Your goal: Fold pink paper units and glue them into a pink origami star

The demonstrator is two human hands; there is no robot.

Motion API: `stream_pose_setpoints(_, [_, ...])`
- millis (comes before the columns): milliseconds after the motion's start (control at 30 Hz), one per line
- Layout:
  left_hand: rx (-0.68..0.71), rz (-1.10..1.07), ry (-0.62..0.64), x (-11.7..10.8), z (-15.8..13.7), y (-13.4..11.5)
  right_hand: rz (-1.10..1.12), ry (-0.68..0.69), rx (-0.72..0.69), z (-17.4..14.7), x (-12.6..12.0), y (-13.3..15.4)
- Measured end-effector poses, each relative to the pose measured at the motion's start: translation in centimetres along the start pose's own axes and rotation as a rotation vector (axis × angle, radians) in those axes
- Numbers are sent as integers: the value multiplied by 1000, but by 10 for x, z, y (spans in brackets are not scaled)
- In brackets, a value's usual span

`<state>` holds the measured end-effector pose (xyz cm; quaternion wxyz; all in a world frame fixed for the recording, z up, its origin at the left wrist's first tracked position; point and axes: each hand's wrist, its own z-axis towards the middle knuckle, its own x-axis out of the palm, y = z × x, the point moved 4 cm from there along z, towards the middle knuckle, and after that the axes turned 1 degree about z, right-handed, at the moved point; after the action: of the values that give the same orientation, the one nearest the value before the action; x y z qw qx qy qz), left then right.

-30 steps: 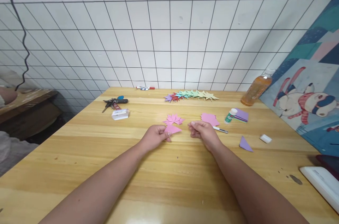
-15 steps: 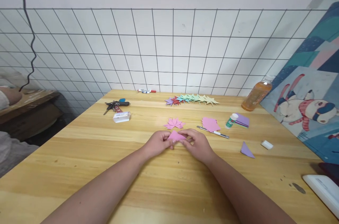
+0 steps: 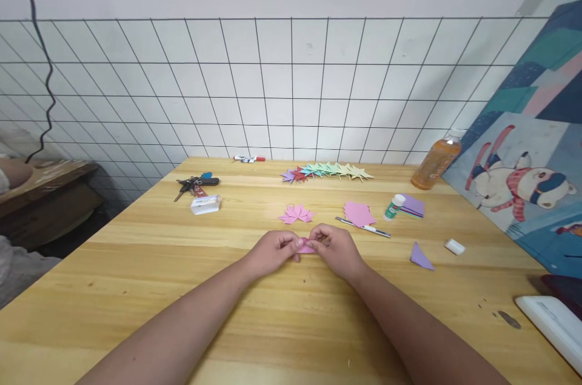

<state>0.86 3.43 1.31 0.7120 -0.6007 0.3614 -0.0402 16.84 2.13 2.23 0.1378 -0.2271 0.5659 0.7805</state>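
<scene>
Between my two hands is a small folded piece of pink paper (image 3: pixel 306 247), mostly covered by fingers and thumbs. My left hand (image 3: pixel 273 253) pinches its left side, and my right hand (image 3: pixel 336 250) pinches its right side. Just beyond them lies a pink folded-paper fan shape (image 3: pixel 296 214) with pointed petals. A stack of pink paper squares (image 3: pixel 359 214) sits to the right of it, with a slim pen (image 3: pixel 364 227) along its near edge.
Farther back runs a row of coloured folded-paper leaves (image 3: pixel 327 171). On the right are a glue stick (image 3: pixel 394 207), purple paper squares (image 3: pixel 413 205), a purple folded triangle (image 3: pixel 421 256), an eraser (image 3: pixel 454 247) and a drink bottle (image 3: pixel 436 160). Keys (image 3: pixel 195 183) and a small white box (image 3: pixel 205 204) lie left.
The pink paper showed as a triangle pointing away; now its top is bent down under my thumbs and it looks like a narrow strip. The view has shifted slightly.
</scene>
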Motion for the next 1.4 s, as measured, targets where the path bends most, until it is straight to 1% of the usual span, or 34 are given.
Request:
stream_pose_setpoints(100, [-49,-100,2,-2,1,0,-33,-35,-20,0,-5,0])
stream_pose_setpoints(167, [-86,-145,11,-3,1,0,-100,-52,-62,-1,-8,2])
stream_pose_setpoints(300, [-55,-222,56,-3,2,-1,-297,-76,-197,-4,-10,8])
stream_pose_setpoints(367, [-46,-266,74,-4,2,-2,-346,-88,-275,-5,-10,11])
stream_pose_setpoints(467, [-67,-317,77,-4,3,-1,-361,-98,-367,-8,-9,14])
stream_pose_setpoints(633, [-33,-378,67,-5,6,-1,-355,-74,-471,-10,-10,20])
stream_pose_setpoints(800, [-62,-478,-14,-7,7,0,-334,-12,-506,-9,-8,26])
stream_pose_setpoints(867, [-64,-515,-13,-7,7,-1,-323,-5,-513,-8,-7,27])
stream_pose_setpoints(967, [-51,-565,16,-7,7,0,-294,-25,-481,-7,-5,23])
stream_pose_setpoints(1033, [-50,-554,3,-7,8,2,-235,-17,-411,-6,-3,17])
stream_pose_setpoints(1133, [-66,-536,-20,-8,8,5,-90,59,-288,-4,1,8])
stream_pose_setpoints(1267, [-77,-528,-41,-7,9,6,83,173,-159,-2,6,2])
stream_pose_setpoints(1333, [-74,-504,-43,-7,9,6,138,191,-90,-2,7,0])
stream_pose_setpoints(1400, [-64,-477,-39,-6,9,7,173,184,-51,-2,8,-2])
